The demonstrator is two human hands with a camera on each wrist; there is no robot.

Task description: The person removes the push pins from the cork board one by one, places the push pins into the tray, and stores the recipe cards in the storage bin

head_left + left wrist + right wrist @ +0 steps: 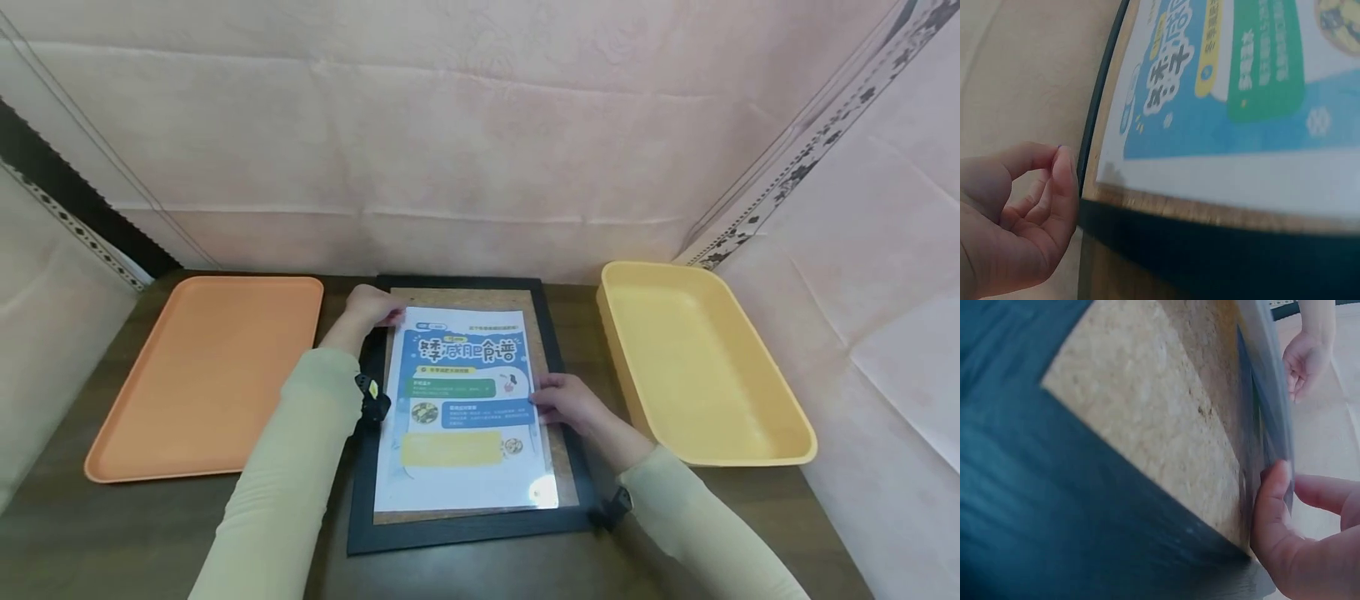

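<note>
A printed sheet (465, 492) in blue, green and yellow lies over the brown backing board of a dark picture frame (468, 529). My left hand (367, 312) is at the sheet's upper left corner; in the left wrist view the left hand (1022, 219) has curled fingers, thumb and fingertip together, beside the frame's edge with nothing visible between them. My right hand (573, 404) pinches the sheet's right edge. The right wrist view has the right hand (1307, 540) gripping the sheet (1272, 381) edge-on, raised off the speckled board (1147, 394).
An orange tray (213, 375) stands left of the frame, and a deep yellow bin (697, 367) stands to its right. All rest on a dark wooden table (112, 533). Pale cloth (465, 142) hangs behind and at both sides.
</note>
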